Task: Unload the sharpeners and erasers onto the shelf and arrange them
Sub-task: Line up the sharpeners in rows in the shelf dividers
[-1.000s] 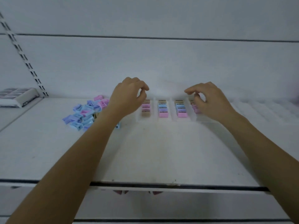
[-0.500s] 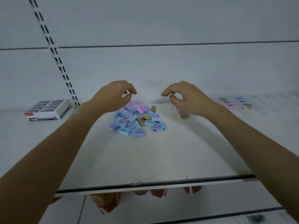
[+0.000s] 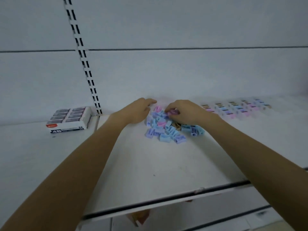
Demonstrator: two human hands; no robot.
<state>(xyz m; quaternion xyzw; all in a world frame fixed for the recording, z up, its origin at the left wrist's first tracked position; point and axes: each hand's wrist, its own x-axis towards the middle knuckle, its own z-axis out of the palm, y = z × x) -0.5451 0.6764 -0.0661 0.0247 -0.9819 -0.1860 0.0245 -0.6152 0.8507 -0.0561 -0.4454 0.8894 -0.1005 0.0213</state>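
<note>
A loose pile of small blue, purple, pink and tan sharpeners (image 3: 168, 130) lies on the white shelf (image 3: 166, 164). My left hand (image 3: 139, 110) rests at the pile's left far edge, fingers spread over it, with nothing visibly held. My right hand (image 3: 185, 112) sits on the pile's far right side, its fingertips pinched on a pink sharpener (image 3: 173, 112). Several neat rows of sharpeners (image 3: 235, 108) stand to the right along the back wall. A box of erasers (image 3: 70, 120) marked 4B sits at the left.
A slotted black-and-white upright (image 3: 86, 67) runs up the back wall between the eraser box and the pile. The shelf's front edge (image 3: 166, 200) has a dark strip, with reddish items half hidden below it.
The view swung left from the sharpener rows to the loose pile. Both hands dropped onto the pile, and my right fingers closed on a pink sharpener.
</note>
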